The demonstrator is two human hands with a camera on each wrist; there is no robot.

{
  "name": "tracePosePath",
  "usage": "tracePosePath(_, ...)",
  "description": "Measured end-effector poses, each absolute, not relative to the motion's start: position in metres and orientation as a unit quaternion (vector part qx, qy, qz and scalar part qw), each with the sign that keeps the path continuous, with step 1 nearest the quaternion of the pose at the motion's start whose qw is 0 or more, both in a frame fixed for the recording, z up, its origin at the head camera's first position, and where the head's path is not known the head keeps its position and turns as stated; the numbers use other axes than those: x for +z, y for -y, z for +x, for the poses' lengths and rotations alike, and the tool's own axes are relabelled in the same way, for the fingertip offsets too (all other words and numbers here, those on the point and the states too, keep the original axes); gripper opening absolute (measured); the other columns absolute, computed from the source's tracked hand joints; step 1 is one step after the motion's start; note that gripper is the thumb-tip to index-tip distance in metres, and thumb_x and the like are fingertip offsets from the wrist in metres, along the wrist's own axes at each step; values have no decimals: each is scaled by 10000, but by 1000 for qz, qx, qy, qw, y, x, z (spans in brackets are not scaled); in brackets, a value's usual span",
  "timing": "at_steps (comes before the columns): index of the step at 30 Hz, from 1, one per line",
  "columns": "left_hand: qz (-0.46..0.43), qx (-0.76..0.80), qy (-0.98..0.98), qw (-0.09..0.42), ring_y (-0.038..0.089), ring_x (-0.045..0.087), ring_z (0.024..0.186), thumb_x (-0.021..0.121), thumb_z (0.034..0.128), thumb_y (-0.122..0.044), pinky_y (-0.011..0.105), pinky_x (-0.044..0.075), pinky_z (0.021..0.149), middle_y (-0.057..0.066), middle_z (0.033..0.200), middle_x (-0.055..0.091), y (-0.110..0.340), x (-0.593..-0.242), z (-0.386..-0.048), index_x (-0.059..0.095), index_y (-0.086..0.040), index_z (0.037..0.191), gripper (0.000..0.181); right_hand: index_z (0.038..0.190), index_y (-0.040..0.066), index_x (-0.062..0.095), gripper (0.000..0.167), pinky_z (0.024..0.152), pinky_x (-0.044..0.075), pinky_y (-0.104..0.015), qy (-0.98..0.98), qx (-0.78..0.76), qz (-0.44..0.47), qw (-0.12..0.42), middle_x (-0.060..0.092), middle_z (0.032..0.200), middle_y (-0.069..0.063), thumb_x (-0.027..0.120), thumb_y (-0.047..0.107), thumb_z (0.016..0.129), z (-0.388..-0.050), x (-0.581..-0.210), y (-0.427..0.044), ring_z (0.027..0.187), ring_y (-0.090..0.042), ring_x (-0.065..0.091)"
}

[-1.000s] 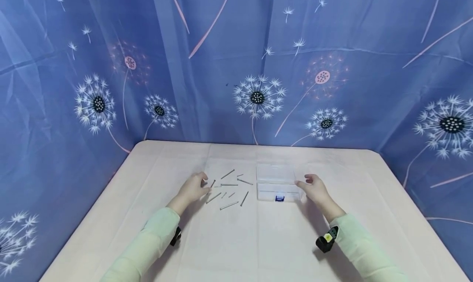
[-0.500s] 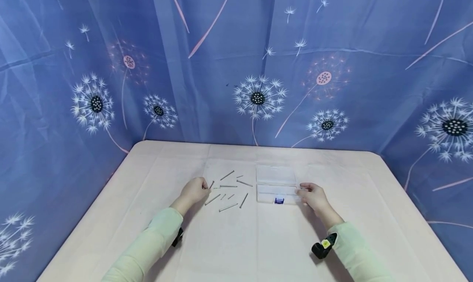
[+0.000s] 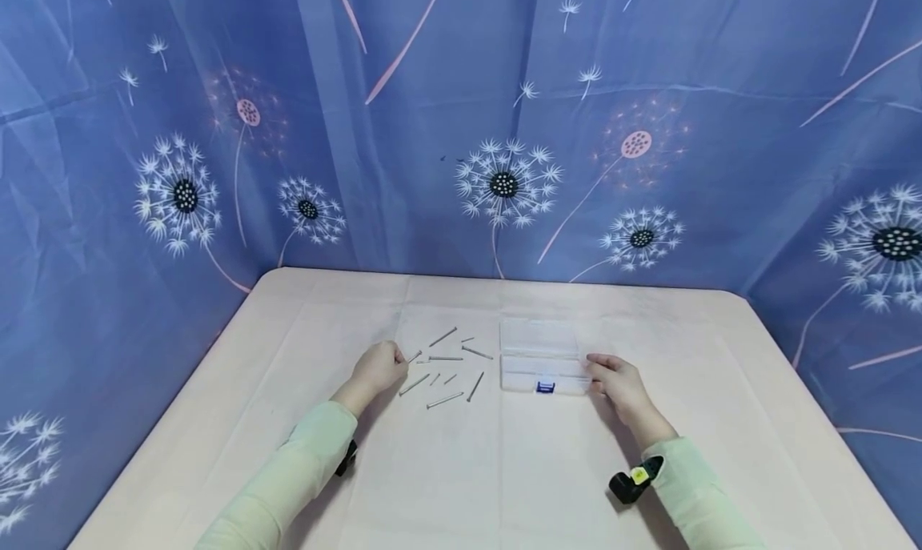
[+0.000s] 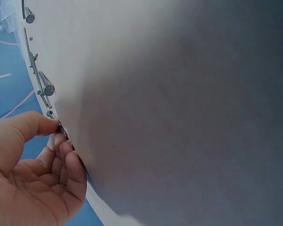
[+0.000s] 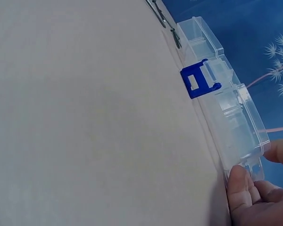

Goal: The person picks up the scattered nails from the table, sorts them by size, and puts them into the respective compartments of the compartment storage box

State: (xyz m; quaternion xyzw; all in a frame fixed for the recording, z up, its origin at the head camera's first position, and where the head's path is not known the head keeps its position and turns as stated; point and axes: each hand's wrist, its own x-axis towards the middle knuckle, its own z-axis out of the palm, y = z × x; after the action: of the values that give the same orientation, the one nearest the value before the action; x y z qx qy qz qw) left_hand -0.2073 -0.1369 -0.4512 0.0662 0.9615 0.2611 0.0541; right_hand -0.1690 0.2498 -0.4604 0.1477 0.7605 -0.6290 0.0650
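My left hand point(image 3: 380, 368) pinches the end of a nail point(image 3: 415, 357) at the left side of a loose group of nails. In the left wrist view, the thumb and fingers point(image 4: 33, 125) meet on that nail, and much of it is hidden. Longer nails point(image 3: 445, 401) and small thin ones point(image 3: 450, 379) lie scattered to its right. A clear plastic box point(image 3: 520, 383) with a blue latch point(image 3: 545, 387) stands with its lid point(image 3: 539, 338) tipped back. My right hand point(image 3: 625, 386) holds the box's right end, thumb at the rim and fingers lower down.
A pale cloth covers the table point(image 3: 432, 486). Blue curtains point(image 3: 418, 174) with dandelion prints hang behind and beside it. Black wrist cameras point(image 3: 628, 486) are strapped at both sleeves.
My left fingers have closed on the nail, and its angle has turned flatter. My right hand has shifted slightly and stays at the box's right end.
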Motion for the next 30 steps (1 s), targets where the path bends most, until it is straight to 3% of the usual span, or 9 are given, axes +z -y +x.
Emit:
tracePosePath(10,97,243,-963,68,170,478,642,548,799,-47,296,435,615,58,741,550,141,-449,-207,577,-13,761,59,1329,-97,449,472,618,466,-129,-756,-628,179,43,597,940,46,536,108,913,-170,-461,-246,692,19,531)
tracePosePath(18,79,295,-951,51,167,486,643,525,823,-26,264,431,587,70,750,556,151,-450,-206,573,4,807,59,1339,-61,459,465,639,457,-133,-765,-612,196,42,533,1248,-187,523,147,928,-173,-462,-238,772,-7,517)
tracePosePath(24,74,385,-920,31,128,523,579,549,823,-3,242,470,546,73,729,590,148,-440,-205,582,28,846,51,1342,-63,453,462,630,448,-127,-755,-619,217,24,516,1253,-206,511,129,926,-171,-464,-237,748,-25,509)
tracePosePath(30,35,571,-813,103,63,507,596,566,894,-25,203,453,528,15,755,637,137,-435,-205,602,114,1038,204,1348,-43,459,460,627,448,-129,-754,-615,230,26,501,1283,-194,514,142,930,-171,-463,-238,750,-31,505)
